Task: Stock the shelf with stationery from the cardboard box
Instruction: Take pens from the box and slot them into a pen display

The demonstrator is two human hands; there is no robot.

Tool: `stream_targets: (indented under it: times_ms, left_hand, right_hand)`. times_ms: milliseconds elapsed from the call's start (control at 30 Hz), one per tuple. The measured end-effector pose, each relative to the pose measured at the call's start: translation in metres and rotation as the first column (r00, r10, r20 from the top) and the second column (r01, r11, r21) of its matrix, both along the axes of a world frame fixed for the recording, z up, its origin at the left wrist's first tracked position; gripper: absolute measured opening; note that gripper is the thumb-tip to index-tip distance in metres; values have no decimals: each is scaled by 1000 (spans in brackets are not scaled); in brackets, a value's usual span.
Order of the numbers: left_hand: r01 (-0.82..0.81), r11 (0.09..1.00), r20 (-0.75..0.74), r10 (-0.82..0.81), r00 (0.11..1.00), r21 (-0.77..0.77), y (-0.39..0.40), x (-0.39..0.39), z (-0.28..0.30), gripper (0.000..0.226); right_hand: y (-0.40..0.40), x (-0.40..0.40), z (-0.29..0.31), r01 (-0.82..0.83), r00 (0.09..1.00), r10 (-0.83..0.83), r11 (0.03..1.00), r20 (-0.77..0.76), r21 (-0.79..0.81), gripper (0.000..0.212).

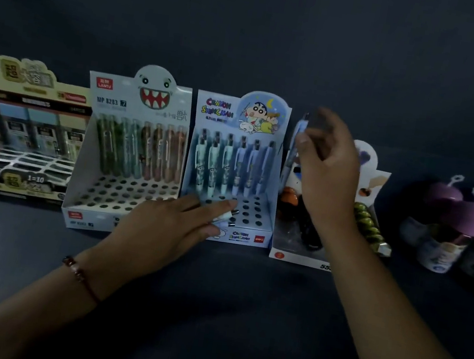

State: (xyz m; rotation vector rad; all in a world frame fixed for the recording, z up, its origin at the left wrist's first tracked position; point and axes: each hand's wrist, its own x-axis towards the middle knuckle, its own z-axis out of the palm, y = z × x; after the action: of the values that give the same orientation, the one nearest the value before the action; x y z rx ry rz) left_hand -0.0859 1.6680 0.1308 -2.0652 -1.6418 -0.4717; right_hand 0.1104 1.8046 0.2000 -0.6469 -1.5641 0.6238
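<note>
**Filling the Crayon Shinchan pen display, one pen at a time**

You are partway through loading the blue Crayon Shinchan display box (pixel 231 178), which stands on the dark shelf (pixel 214 283) between the shark-face pen box (pixel 129 151) and a display box on its right (pixel 305 251) that your arm mostly hides. The back row of the blue box holds a line of upright pens (pixel 226 162); the front rows of holes look bare.

Your left hand (pixel 161 226) lies low at the front of the blue box, its fingers (pixel 219 207) curled round a small bundle of pens (pixel 225 217) whose dark tips poke out over the holes. Your right hand (pixel 327 162) is raised beside the box, fingers pinched on one blue pen (pixel 298 133) held roughly upright; the hand is blurred, so the exact grip is hard to read.

The cardboard box is not in view.

The next move likely calls for bringing that single pen left and down, tip first, into a free hole behind the front rows. Keep it vertical so it seats without knocking the standing pens, and hold the bundle clear of the holes.
</note>
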Motion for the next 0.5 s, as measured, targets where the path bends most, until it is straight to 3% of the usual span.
stream_targets:
  times_ms: [200,333,500]
  left_hand:
    - [37,999,102,-33,994,-39,1,0,0,50]
    - [48,995,210,-30,977,-84,3,0,2,51]
    - [46,993,241,-20,970,-105,1,1,2,51]
  right_hand:
    - [8,-13,-7,-59,996,60,998,66,-13,31]
    - [14,-12,-22,-30,987,29,1000,158,3,29]
    - [24,-11,-35,18,961,-10,1000,276,-26,26]
